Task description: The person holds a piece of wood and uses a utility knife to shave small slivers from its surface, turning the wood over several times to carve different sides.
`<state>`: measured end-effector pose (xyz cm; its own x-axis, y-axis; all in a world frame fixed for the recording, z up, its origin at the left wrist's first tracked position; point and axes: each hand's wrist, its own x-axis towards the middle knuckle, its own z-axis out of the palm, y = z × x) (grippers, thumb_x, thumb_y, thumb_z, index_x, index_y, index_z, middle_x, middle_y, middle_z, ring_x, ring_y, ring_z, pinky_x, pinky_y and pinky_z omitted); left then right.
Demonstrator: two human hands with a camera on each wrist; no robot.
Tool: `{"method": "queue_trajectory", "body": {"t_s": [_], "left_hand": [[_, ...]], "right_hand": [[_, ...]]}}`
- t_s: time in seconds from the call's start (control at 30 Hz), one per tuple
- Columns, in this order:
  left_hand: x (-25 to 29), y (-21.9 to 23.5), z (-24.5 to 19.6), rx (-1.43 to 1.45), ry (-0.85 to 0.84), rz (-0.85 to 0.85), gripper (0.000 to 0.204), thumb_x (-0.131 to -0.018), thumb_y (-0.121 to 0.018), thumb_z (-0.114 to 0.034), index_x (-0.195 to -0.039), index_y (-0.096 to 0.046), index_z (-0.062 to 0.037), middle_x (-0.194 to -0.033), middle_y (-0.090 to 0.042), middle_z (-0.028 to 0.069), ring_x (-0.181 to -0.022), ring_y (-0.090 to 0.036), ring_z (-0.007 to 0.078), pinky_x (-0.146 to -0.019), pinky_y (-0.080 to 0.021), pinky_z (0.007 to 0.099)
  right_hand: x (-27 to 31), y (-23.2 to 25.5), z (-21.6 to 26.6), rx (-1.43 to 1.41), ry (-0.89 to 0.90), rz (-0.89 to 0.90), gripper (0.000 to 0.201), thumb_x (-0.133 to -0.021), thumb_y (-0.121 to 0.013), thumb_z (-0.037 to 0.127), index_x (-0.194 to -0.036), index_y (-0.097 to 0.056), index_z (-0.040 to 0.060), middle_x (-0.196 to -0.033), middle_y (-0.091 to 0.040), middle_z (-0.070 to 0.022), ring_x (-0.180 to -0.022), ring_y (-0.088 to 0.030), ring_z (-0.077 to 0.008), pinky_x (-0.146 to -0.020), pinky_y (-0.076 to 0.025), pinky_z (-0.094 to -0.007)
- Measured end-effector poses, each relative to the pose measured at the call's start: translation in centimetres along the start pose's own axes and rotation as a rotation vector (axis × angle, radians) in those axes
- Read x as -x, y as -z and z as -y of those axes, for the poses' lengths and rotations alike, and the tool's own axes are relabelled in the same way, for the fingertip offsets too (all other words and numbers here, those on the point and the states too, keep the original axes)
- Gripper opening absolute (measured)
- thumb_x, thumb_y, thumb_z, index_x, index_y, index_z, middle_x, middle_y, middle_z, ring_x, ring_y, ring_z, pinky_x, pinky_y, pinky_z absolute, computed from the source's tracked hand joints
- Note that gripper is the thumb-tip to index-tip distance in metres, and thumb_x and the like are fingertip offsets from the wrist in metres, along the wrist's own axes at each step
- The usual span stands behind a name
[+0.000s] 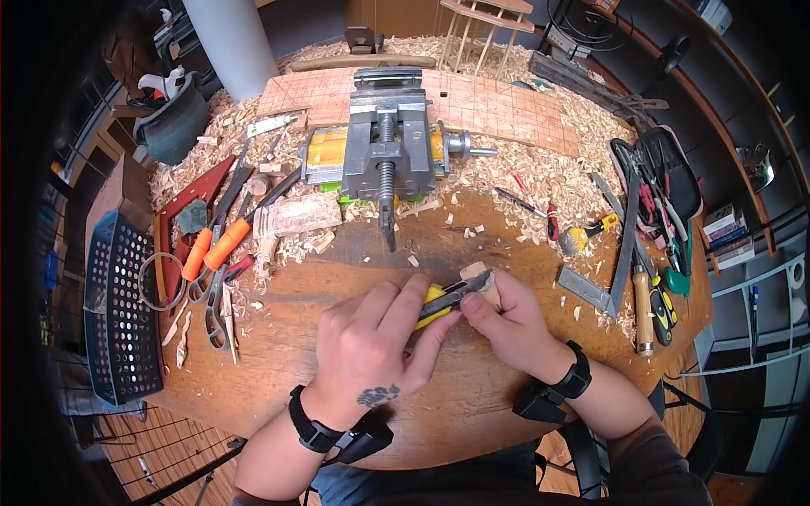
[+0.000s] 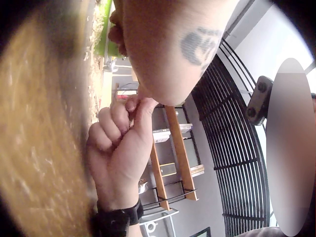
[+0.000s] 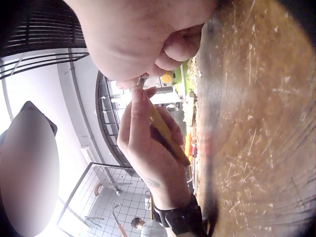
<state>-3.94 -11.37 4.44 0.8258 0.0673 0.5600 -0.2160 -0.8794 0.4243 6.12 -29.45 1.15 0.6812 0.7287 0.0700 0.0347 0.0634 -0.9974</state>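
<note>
My left hand (image 1: 367,337) grips a yellow and black utility knife (image 1: 433,317), its dark front end pointing up and right. In the right wrist view the knife's yellow handle (image 3: 167,136) runs along the left palm. Close against the knife's front end, my right hand (image 1: 521,327) pinches a small pale piece of wood (image 1: 473,271), with the thumb at the blade end. Fingers cover most of the wood. Both hands meet low over the near part of the wooden table (image 1: 456,413); in the left wrist view the knife is hidden.
A metal vise (image 1: 388,143) stands mid-table amid wood shavings. To the left lie orange-handled tools (image 1: 226,244), scissors (image 1: 218,325) and a perforated basket (image 1: 122,312). On the right are a try square (image 1: 586,291), a wood-handled chisel (image 1: 644,316) and a tool case (image 1: 658,181).
</note>
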Motion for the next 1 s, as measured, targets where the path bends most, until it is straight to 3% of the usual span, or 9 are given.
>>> {"method": "queue_trajectory", "body": {"t_s": [0.27,0.37,0.43,0.57,0.63,0.87,0.93,0.97,1.0], "left_hand": [[0.2,-0.4,-0.1,-0.026,-0.005,-0.043,0.04,-0.082,-0.085,-0.023,-0.111,-0.073,0.0022,-0.077,-0.066,0.0109,-0.058,-0.067,0.0264,-0.052,-0.053,0.0349],[0.2,-0.4,-0.4,-0.035,0.006,-0.05,0.04,-0.082,-0.085,-0.022,-0.112,-0.073,0.0024,-0.077,-0.066,0.0111,-0.058,-0.067,0.0263,-0.052,-0.053,0.0348],[0.3,-0.5,-0.5,-0.039,0.011,-0.051,0.041,-0.083,-0.085,-0.022,-0.113,-0.073,0.0024,-0.077,-0.066,0.0114,-0.058,-0.067,0.0263,-0.052,-0.053,0.0348],[0.3,-0.7,-0.3,0.01,0.045,-0.097,0.041,-0.083,-0.085,-0.022,-0.114,-0.072,0.0025,-0.077,-0.066,0.0117,-0.058,-0.067,0.0266,-0.052,-0.053,0.0353],[0.2,-0.5,-0.2,0.015,0.037,-0.105,0.042,-0.083,-0.085,-0.022,-0.115,-0.072,0.0025,-0.076,-0.065,0.0117,-0.057,-0.067,0.0267,-0.052,-0.053,0.0355],[0.2,0.2,-0.4,0.013,0.034,0.005,0.041,-0.081,-0.085,-0.021,-0.114,-0.073,0.0003,-0.077,-0.065,0.0111,-0.061,-0.067,0.0272,-0.054,-0.053,0.0362],[0.2,0.2,-0.3,0.011,0.059,0.048,0.04,-0.081,-0.085,-0.019,-0.114,-0.072,-0.0006,-0.078,-0.066,0.0112,-0.065,-0.068,0.0279,-0.057,-0.053,0.0368],[0.2,-0.1,0.0,0.015,0.02,0.022,0.042,-0.08,-0.085,-0.021,-0.114,-0.073,0.0001,-0.077,-0.065,0.011,-0.06,-0.067,0.0274,-0.054,-0.053,0.0366],[0.2,-0.3,0.1,0.019,-0.019,-0.004,0.044,-0.079,-0.085,-0.023,-0.114,-0.074,0.0008,-0.076,-0.064,0.0109,-0.056,-0.065,0.0268,-0.05,-0.052,0.0364]], "right_hand": [[-0.1,-0.3,0.1,0.051,0.064,-0.062,0.03,-0.105,-0.068,0.025,-0.122,-0.066,0.0005,-0.101,-0.07,0.0001,-0.092,-0.059,-0.0035,-0.08,-0.051,-0.0247],[-0.1,-0.3,0.2,0.062,0.024,-0.042,0.031,-0.105,-0.068,0.025,-0.123,-0.066,0.0004,-0.104,-0.072,0.0001,-0.094,-0.059,-0.0035,-0.081,-0.051,-0.0248],[0.0,-0.6,0.3,-0.097,-0.011,-0.054,0.031,-0.105,-0.068,0.026,-0.123,-0.067,0.0006,-0.104,-0.071,0.0019,-0.093,-0.058,-0.0032,-0.08,-0.05,-0.0238],[0.2,-0.1,0.0,-0.043,-0.006,-0.04,0.03,-0.106,-0.067,0.026,-0.122,-0.067,0.0006,-0.101,-0.068,0.0038,-0.09,-0.056,-0.0029,-0.079,-0.049,-0.0234],[0.1,0.1,0.0,-0.099,-0.087,-0.003,0.03,-0.107,-0.064,0.026,-0.124,-0.065,0.0012,-0.102,-0.065,0.0043,-0.091,-0.054,-0.0022,-0.079,-0.047,-0.0229],[0.2,0.5,-0.2,-0.274,-0.057,0.14,0.044,-0.11,-0.057,0.034,-0.142,-0.049,0.0037,-0.11,-0.06,0.004,-0.097,-0.052,-0.003,-0.082,-0.045,-0.0224],[0.1,0.2,0.5,-0.246,-0.072,0.15,0.045,-0.109,-0.054,0.044,-0.135,-0.043,0.0091,-0.085,-0.049,0.0027,-0.065,-0.034,-0.0039,-0.056,-0.025,-0.0221],[0.2,0.4,0.2,-0.246,-0.073,0.151,0.045,-0.109,-0.054,0.044,-0.135,-0.043,0.0091,-0.085,-0.049,0.0027,-0.065,-0.034,-0.0039,-0.056,-0.025,-0.0221],[0.4,0.9,-0.2,-0.271,-0.099,0.168,0.044,-0.111,-0.053,0.04,-0.138,-0.046,0.006,-0.095,-0.052,0.0035,-0.078,-0.041,-0.0026,-0.066,-0.034,-0.0214]]}}
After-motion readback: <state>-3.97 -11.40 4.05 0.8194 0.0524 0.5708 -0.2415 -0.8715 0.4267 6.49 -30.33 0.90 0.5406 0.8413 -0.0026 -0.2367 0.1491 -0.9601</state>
